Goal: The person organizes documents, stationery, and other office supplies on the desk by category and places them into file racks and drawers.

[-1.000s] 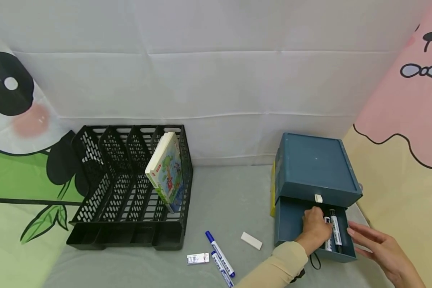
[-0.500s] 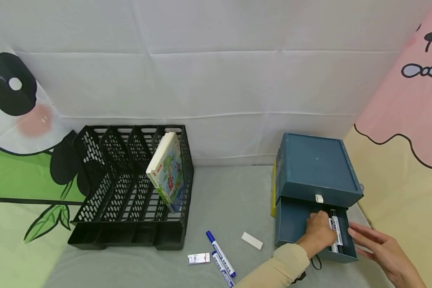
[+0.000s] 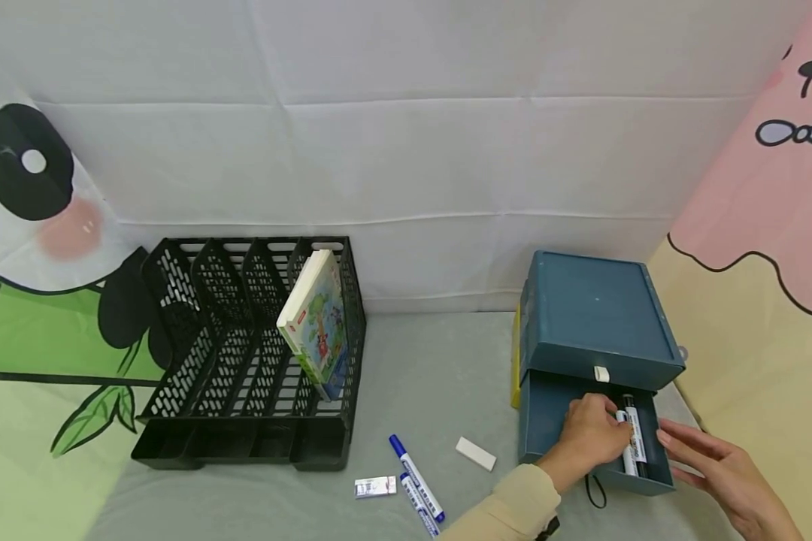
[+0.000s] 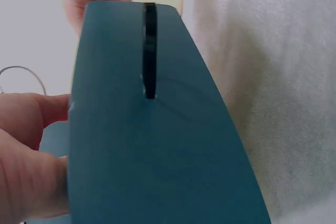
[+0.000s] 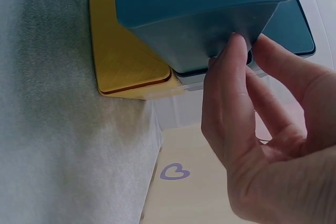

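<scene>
A blue two-tier drawer box (image 3: 598,315) stands at the right, its lower drawer (image 3: 548,417) pulled out. My left hand (image 3: 592,432) reaches into this drawer beside the white-barrelled markers (image 3: 634,436) lying along its right side. The thumb is at the nearer marker; other fingertips are partly hidden. In the left wrist view, the left thumb and a finger (image 4: 31,156) stand apart behind the drawer front (image 4: 131,140), which has a black loop (image 4: 150,51). My right hand (image 3: 724,473) touches the drawer's right side with extended fingers, as the right wrist view also shows (image 5: 273,114).
A black slotted rack (image 3: 223,376) at the left holds books (image 3: 318,323) in its right compartment. Two blue-capped markers (image 3: 419,488), a small labelled box (image 3: 375,487) and a white block (image 3: 476,454) lie on the grey cloth. Something yellow (image 5: 126,61) stands beside the drawer box.
My left hand first moves right, and the markers shift toward the drawer's right side. It then draws back slightly left, uncovering more of them. My right hand stays against the drawer.
</scene>
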